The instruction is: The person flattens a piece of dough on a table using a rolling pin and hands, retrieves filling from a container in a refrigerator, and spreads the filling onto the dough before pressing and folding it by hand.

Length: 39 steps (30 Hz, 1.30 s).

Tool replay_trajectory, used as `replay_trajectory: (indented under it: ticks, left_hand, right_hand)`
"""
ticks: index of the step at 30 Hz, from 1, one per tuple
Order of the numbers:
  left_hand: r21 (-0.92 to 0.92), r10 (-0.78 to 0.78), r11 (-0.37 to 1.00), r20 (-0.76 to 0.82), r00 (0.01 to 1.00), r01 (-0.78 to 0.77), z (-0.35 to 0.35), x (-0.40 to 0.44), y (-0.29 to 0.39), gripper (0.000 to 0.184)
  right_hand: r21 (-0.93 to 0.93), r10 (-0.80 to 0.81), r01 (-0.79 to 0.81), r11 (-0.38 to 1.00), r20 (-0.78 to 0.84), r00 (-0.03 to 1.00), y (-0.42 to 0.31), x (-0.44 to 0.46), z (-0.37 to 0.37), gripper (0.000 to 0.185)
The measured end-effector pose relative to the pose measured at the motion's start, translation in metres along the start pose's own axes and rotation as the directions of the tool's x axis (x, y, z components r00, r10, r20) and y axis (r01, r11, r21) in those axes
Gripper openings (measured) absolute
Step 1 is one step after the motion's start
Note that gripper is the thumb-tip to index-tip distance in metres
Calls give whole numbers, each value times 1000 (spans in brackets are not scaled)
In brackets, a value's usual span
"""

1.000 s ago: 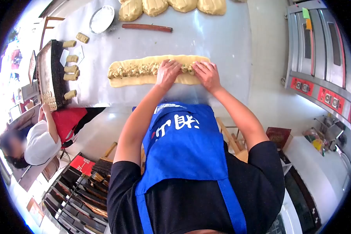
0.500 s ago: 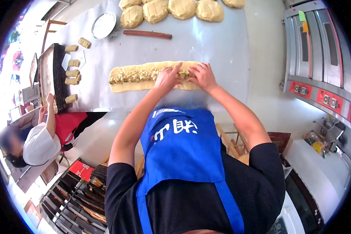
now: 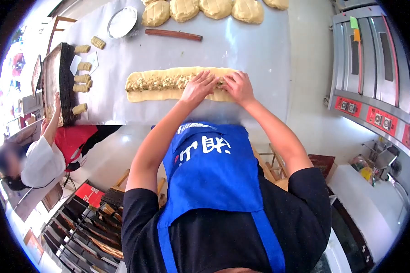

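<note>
A long flat strip of dough lies across the metal table, with a crumbly filling along its middle. My left hand rests over the filling right of centre, its fingers side by side on top. At the strip's right end, my right hand has its fingers bent around the dough's far edge and filling; the fingertips seem to pinch the dough. The two hands are a small gap apart. Beyond the strip lies a brown wooden rod.
Several dough mounds line the table's far edge, beside a plate of white powder. Small ridged rolls lie near a dark tray at left, where another person works. An oven stands at right.
My left hand has flattened from a raised pose with its fingers apart and lies over the filling. My right hand remains at the right end. The other person's arm has shifted along the tray.
</note>
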<state>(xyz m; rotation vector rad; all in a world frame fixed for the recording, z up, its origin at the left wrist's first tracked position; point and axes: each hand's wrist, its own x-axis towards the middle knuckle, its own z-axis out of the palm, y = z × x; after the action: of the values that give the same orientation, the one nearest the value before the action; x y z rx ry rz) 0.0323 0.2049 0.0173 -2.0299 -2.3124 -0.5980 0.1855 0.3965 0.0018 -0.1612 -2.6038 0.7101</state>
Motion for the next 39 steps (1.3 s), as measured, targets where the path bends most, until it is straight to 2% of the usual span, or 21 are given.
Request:
replay_trajectory:
  ticks: [2, 3, 5, 9, 11, 15, 16, 19, 20, 21, 23, 24, 25, 27, 28, 30, 33, 34, 36, 37, 39]
  left_hand:
    - [-64, -34, 997, 12, 999, 35, 25, -4, -10, 58]
    - [-125, -58, 990, 23, 998, 60, 29, 2, -14, 56]
    - [-119, -83, 989, 78, 993, 92, 34, 3, -12, 55]
    - [-83, -17, 996, -35, 999, 14, 18, 19, -2, 52]
    - [-149, -103, 984, -57, 993, 93, 39, 17, 1, 50]
    - [-73, -103, 992, 9, 995, 103, 42, 19, 0, 51]
    - [-67, -151, 985, 79, 985, 157, 41, 21, 5, 53]
    - [-96, -175, 981, -36, 984, 171, 24, 28, 26, 55]
    - [-68, -117, 991, -54, 992, 113, 16, 31, 30, 55]
    - [-74, -123, 990, -47, 991, 120, 21, 30, 29, 55]
    - [-188, -203, 959, 77, 976, 214, 34, 36, 26, 51]
    - [-205, -220, 953, 42, 975, 224, 39, 38, 26, 43]
    - [-208, -222, 952, 37, 974, 225, 43, 38, 27, 43]
    - [-205, -229, 951, 43, 972, 233, 45, 37, 27, 36]
    - [-198, -230, 952, 36, 973, 232, 42, 39, 24, 36]
    - [-206, -136, 969, 19, 991, 136, 34, 39, 24, 31]
    - [-198, -215, 953, 94, 972, 230, 31, 42, 33, 30]
    - [-202, -217, 952, 93, 972, 232, 38, 41, 34, 30]
    - [-222, -150, 964, 11, 989, 149, 50, 40, 31, 29]
    - [-215, -153, 965, 10, 988, 152, 53, 37, 27, 29]
    - [-197, -91, 973, 170, 981, 124, 55, 33, 20, 48]
  right_hand:
    - [-85, -11, 16, 996, 61, 998, 6, -11, 5, 45]
    - [-91, -11, 16, 996, 58, 998, 8, -7, 3, 45]
    - [-47, 45, -41, 998, 88, 995, 6, -7, -2, 48]
    - [-63, -34, 35, 997, 15, 999, -8, -7, -7, 52]
    - [-74, 9, -5, 997, 62, 998, 0, -17, 7, 59]
    - [-44, 42, -39, 998, 80, 996, 11, -17, 22, 58]
    - [-23, 59, -57, 998, 71, 996, 11, -14, 18, 55]
    - [23, 95, -96, 995, 35, 995, 9, -10, -4, 51]
    - [56, 120, -121, 991, 17, 993, 6, -11, -11, 50]
    - [59, 125, -126, 990, 26, 992, 11, -17, -10, 50]
    - [34, 122, -128, 991, 128, 984, 23, -28, -10, 55]
    - [32, 113, -118, 992, 125, 986, 27, -28, -8, 60]
    - [28, 110, -115, 993, 128, 986, 28, -30, -7, 60]
    - [25, 186, -186, 982, -28, 982, 23, -34, -5, 59]
    - [26, 178, -177, 984, -33, 983, 21, -34, -8, 59]
    - [6, 272, -274, 962, -158, 949, 16, -42, -14, 57]
    - [10, 263, -263, 965, -97, 960, 12, -60, -14, 58]
    - [7, 262, -263, 965, -94, 960, 10, -63, -11, 58]
    - [25, 390, -391, 920, -139, 910, 3, -65, 0, 58]
    - [30, 386, -386, 922, -139, 912, 2, -66, 3, 58]
    - [-6, 462, -466, 885, -126, 878, -1, -68, 5, 62]
